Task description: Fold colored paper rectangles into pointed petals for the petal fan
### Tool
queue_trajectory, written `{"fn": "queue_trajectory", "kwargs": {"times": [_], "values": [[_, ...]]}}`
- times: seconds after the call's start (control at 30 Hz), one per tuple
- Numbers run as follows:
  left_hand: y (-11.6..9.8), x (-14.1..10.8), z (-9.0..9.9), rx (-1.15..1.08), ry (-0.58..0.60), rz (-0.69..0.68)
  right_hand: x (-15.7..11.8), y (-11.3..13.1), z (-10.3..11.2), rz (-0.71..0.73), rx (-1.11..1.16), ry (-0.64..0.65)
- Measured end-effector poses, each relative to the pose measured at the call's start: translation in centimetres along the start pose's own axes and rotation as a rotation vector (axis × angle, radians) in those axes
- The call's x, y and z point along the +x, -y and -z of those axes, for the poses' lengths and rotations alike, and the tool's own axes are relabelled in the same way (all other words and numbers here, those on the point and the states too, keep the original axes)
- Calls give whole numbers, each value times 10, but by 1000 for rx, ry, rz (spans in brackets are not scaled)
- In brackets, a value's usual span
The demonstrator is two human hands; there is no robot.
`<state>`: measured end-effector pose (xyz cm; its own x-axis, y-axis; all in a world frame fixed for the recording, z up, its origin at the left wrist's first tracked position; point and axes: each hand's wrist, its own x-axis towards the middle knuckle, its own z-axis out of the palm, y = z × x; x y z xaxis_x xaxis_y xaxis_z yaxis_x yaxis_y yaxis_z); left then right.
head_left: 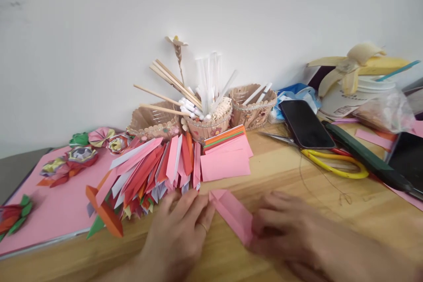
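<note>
A folded pink paper strip (234,215) lies slantwise low over the wooden table, between my two hands, with a crease along its length. My left hand (181,229), with a ring on one finger, holds the strip's upper left corner by the fingertips. At the lower right end, my right hand (284,224) pinches the paper between curled fingers; it is slightly blurred. Just beyond the strip is a stack of flat pink paper pieces (226,165), with orange and green sheets (224,138) behind. A pile of folded paper pieces (148,172) in red, pink, white and orange sits beside my left hand.
Decorated wooden baskets (253,108) with sticks, pens and clear tubes stand along the wall. Yellow-handled scissors (333,164), a phone (306,123) and a dark green cutter (363,154) lie at right. A banana (380,66) rests on a white tub. Paper flowers (81,156) lie at left.
</note>
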<state>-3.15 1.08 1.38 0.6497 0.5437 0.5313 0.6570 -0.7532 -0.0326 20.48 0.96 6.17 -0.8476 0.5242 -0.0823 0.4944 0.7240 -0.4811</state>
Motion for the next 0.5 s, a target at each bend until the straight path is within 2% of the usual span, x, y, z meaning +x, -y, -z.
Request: {"fn": "queue_trajectory", "kwargs": {"times": [0.1, 0.17, 0.3, 0.5], "values": [[-2, 2, -2, -70, 75, 58, 9, 11, -3, 143, 77, 37], [-3, 3, -3, -127, 82, 47, 9, 10, -9, 172, 90, -33], [-3, 3, -6, -179, 88, 27, 5, -9, -26, 39, -73, -345], [-2, 0, -3, -374, 11, 207, 7, -21, -38, -3, -281, -446]]}}
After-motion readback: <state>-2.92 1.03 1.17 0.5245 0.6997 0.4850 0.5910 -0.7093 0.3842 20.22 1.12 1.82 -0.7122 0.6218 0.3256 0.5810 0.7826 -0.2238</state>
